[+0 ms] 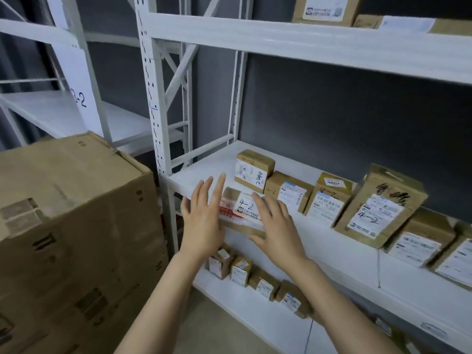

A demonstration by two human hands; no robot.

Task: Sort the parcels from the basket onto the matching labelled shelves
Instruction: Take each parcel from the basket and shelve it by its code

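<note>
A large brown cardboard carton (71,190) fills the left side. Its top flaps are closed, and its near face carries black printed marks too blurred to read. It rests on a second carton (84,310) of the same brown card, likewise marked in black. A dark grey wall (344,118), matt and plain, runs behind everything. Low in the middle a patch of pale tan floor (209,333) shows. A thin dark cord (310,335) hangs toward the bottom edge of the view, right of that patch. A second thin cord (378,269) hangs further right and higher up.
</note>
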